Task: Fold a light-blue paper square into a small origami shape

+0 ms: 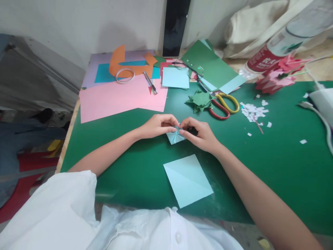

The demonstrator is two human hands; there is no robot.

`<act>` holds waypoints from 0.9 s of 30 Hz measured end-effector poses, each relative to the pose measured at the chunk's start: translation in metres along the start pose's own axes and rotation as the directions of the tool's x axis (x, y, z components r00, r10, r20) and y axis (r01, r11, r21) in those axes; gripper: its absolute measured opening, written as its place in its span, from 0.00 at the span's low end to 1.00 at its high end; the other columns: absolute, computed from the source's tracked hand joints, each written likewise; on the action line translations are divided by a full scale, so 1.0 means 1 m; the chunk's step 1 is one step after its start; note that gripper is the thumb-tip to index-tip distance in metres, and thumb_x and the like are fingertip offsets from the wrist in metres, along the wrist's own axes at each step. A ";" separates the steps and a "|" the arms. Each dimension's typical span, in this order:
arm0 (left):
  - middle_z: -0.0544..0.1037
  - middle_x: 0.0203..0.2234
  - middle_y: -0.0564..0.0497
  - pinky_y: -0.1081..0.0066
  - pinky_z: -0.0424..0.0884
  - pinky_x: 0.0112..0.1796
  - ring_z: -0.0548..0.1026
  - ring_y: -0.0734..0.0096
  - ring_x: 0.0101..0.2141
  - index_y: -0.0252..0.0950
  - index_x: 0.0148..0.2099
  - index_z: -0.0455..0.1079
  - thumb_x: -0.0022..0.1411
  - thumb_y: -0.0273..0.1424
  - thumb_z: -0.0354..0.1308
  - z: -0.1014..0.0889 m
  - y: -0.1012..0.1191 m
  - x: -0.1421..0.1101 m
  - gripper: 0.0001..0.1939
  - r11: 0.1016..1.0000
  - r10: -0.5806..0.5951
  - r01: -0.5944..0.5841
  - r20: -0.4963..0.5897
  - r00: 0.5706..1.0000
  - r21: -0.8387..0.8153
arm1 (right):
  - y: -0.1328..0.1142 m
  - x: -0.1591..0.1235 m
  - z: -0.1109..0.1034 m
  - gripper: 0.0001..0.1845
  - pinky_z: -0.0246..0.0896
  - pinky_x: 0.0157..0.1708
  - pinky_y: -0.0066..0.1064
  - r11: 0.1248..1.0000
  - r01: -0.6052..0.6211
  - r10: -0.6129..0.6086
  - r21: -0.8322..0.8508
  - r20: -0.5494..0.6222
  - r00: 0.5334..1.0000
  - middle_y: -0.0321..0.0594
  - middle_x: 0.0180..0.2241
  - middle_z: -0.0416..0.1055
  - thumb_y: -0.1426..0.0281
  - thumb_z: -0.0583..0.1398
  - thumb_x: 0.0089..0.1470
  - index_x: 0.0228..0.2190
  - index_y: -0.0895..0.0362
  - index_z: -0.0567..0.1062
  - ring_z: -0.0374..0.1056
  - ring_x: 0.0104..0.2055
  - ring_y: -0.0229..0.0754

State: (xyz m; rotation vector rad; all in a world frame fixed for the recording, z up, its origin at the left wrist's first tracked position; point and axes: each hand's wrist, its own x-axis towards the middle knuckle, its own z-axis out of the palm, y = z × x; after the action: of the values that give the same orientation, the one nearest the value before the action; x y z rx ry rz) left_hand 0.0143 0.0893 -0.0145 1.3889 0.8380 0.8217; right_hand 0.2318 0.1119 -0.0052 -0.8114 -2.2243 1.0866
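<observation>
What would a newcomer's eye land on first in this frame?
Probably the two hands meeting at the centre of the green mat: the left hand and right hand pinch a small folded light-blue paper piece between their fingertips. Just below lies a creased light-blue square. Behind, a big pink sheet and red-and-yellow-handled scissors stand out.

Green table [273, 166] w/ pink sheet [117, 99], blue square [187, 180], scissors [224, 106], white scraps [253, 111]

Unreadable white characters on the bottle's [275, 48] red label.
</observation>
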 end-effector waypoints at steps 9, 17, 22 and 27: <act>0.79 0.34 0.50 0.74 0.72 0.40 0.77 0.78 0.35 0.32 0.40 0.72 0.57 0.29 0.64 0.000 0.000 -0.001 0.08 1.000 0.012 -0.013 0.006 1.000 0.026 | 0.000 0.000 0.000 0.10 0.57 0.28 0.26 1.000 0.008 -0.008 -0.010 0.001 1.000 0.34 0.27 0.70 0.62 0.59 0.60 0.33 0.55 0.70 0.61 0.26 0.33; 0.75 0.31 0.52 0.75 0.70 0.36 0.74 0.79 0.32 0.33 0.36 0.70 0.56 0.27 0.61 0.005 0.003 -0.003 0.05 0.997 0.006 -0.004 -0.020 1.000 0.076 | 0.001 0.001 0.001 0.08 0.56 0.29 0.27 0.999 0.019 -0.019 -0.039 0.010 1.000 0.34 0.27 0.70 0.63 0.59 0.60 0.34 0.55 0.69 0.61 0.26 0.33; 0.74 0.28 0.53 0.76 0.67 0.32 0.72 0.80 0.30 0.33 0.35 0.69 0.55 0.26 0.59 0.008 0.004 -0.004 0.03 0.991 -0.003 0.009 -0.047 0.999 0.132 | 0.000 -0.001 0.004 0.06 0.55 0.30 0.28 0.998 0.015 -0.015 -0.064 -0.002 1.000 0.33 0.26 0.68 0.65 0.59 0.59 0.34 0.55 0.70 0.62 0.26 0.33; 0.73 0.27 0.54 0.77 0.66 0.31 0.72 0.80 0.29 0.33 0.35 0.69 0.54 0.26 0.58 0.009 0.004 -0.005 0.04 0.988 -0.002 0.011 -0.056 0.998 0.154 | -0.005 -0.004 0.011 0.04 0.55 0.32 0.29 0.996 -0.020 0.015 -0.087 -0.061 0.998 0.33 0.25 0.66 0.67 0.58 0.59 0.35 0.55 0.69 0.61 0.27 0.34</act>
State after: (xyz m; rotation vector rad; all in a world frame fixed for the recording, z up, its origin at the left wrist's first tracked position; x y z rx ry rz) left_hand 0.0198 0.0812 -0.0102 1.5040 0.9653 0.8066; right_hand 0.2260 0.1010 -0.0075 -0.8903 -2.2312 0.9661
